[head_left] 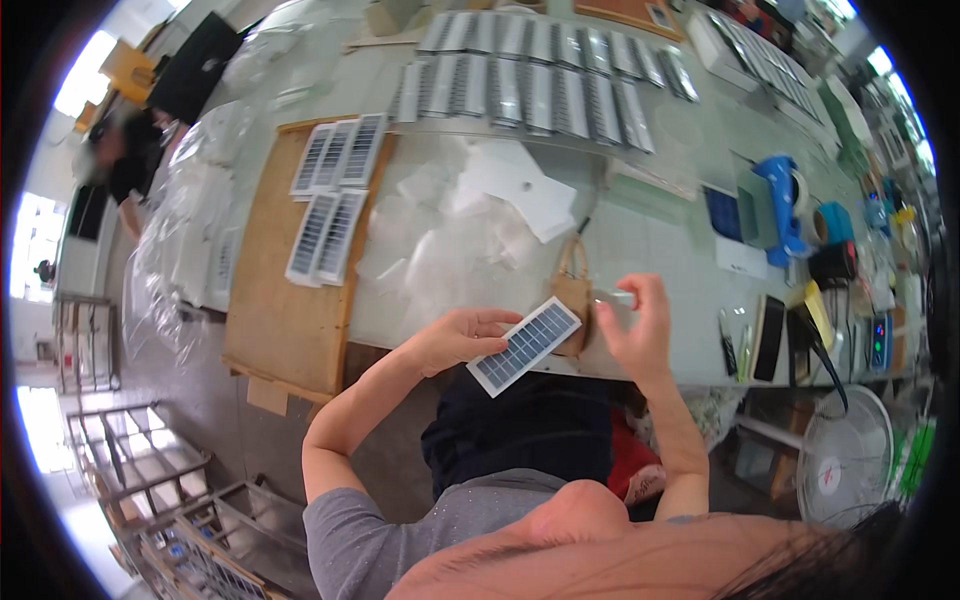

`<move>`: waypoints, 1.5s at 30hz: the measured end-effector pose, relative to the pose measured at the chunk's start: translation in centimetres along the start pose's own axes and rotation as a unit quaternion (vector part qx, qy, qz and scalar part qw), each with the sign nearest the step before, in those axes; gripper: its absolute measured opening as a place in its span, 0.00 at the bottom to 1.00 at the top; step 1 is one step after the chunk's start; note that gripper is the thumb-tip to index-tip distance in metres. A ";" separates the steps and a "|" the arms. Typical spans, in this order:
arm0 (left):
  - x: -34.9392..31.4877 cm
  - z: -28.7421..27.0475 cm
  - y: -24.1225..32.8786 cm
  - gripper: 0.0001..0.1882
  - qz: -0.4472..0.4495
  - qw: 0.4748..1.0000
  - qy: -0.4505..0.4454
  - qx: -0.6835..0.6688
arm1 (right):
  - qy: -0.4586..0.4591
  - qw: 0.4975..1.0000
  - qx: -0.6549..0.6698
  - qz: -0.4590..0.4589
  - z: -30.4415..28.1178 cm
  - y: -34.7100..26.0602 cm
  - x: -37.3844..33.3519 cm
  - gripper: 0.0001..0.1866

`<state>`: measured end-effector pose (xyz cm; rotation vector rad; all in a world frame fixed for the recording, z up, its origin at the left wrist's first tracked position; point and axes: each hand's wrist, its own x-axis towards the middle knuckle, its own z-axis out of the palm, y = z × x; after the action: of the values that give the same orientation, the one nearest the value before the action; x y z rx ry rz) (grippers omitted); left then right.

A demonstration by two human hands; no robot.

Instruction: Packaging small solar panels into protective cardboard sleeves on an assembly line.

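Observation:
My left hand (463, 340) grips a small solar panel (526, 346) by its left end, thumb on top. The panel has dark blue cells and a white border, and it is tilted above the table's front edge. Right of it, my right hand (640, 325) is raised with thumb and forefinger curled toward each other. A small pale, clear piece (615, 297) shows at these fingertips; its kind is hard to make out. Behind the panel stands a tan block with a looped handle (572, 300). Thin white and clear sheets (450, 245) lie in a loose heap beyond my left hand.
At left, a wooden board (275, 270) carries several panels (340, 155). Rows of wrapped panels (520, 85) lie at the back. A blue tape dispenser (783, 205), a black-and-cream block (768, 338) and a fan (847, 455) are at right. Another person (130, 155) is at far left.

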<state>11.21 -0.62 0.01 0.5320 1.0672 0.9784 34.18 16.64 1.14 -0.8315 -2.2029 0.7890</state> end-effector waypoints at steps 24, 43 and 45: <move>0.1 -35.8 12.1 0.18 0.094 0.639 0.645 0.408 | 0.047 0.999 0.021 0.015 -2.9 1.8 -2.6 0.12; 3.4 -4.1 -0.6 0.36 0.206 0.590 0.299 0.721 | 0.017 1.000 0.016 -0.014 -3.2 4.8 5.6 0.05; 2.6 -2.0 1.2 0.34 0.232 0.581 0.336 0.704 | 0.052 0.997 0.036 -0.051 -3.8 6.7 8.8 0.05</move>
<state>9.27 2.04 -1.11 1.9292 2.4676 0.5226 34.05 28.34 1.78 -0.7042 -2.0959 0.7539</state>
